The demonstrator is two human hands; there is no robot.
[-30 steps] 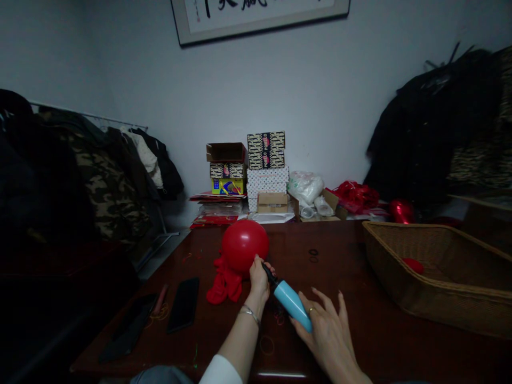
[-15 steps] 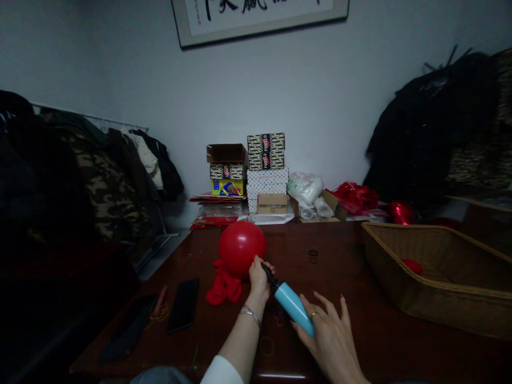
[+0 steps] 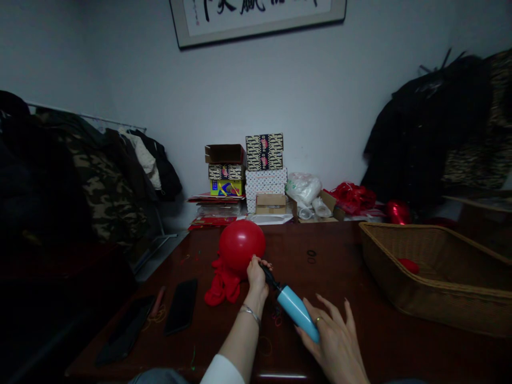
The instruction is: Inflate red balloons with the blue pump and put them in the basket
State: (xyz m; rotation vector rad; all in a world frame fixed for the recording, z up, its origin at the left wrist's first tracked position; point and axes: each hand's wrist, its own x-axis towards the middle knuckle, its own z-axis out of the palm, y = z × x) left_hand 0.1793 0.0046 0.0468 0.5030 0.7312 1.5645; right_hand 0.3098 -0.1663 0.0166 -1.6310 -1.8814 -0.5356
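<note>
Red balloon (image 3: pixel 242 245) against the left fingers (image 3: pixel 255 263)

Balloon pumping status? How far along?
Done: one red piece lies in the basket, possibly a finished balloon. In hand: the red balloon is round, its neck pinched on the blue pump by the left hand; the right hand presses the pump's end, fingers spread. Left: a pile of flat red balloons.

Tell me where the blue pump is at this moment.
In the head view, the blue pump is low at centre, between the left hand at the red balloon and the right hand.
</note>
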